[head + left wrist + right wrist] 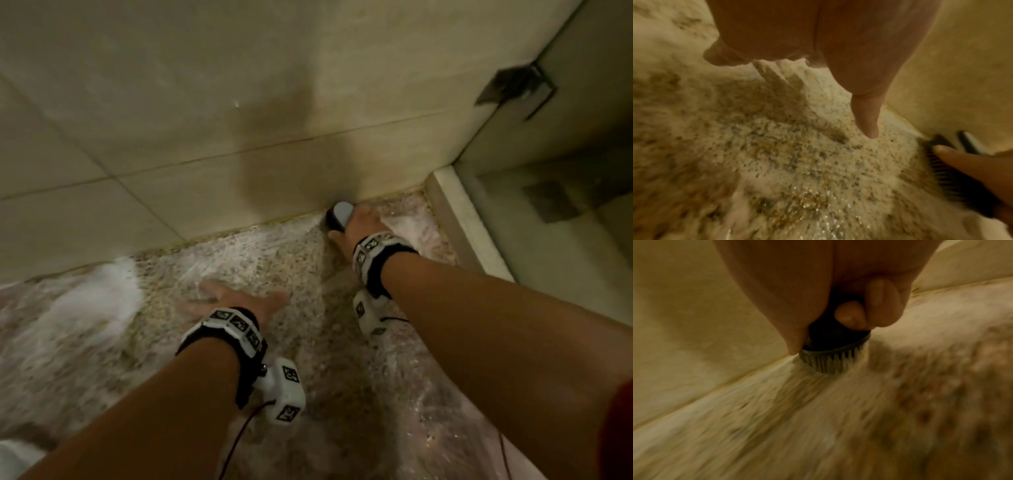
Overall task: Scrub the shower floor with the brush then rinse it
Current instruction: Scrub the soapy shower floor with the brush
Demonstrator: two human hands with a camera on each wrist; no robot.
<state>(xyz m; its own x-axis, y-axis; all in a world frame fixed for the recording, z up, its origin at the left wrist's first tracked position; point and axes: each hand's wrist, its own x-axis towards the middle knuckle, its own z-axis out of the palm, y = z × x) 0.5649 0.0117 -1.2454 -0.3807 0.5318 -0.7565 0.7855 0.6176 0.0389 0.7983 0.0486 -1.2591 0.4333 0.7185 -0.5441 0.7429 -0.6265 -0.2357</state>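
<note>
Brush (833, 356), small, stiff-bristled and probably light yet slick with suds, sits bristles-down on the pebbled shower floor (260, 267) right against the tiled wall (205, 120), the right hand (361, 222) clamped over its dark top grip while the left hand (233, 301) rests spread and empty on the wet floor.

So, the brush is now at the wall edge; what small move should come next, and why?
Probably draw the brush back from the wall across the floor. The right hand grips it bristles down at the wall joint, so it cannot go further; foam lies to the left.
</note>
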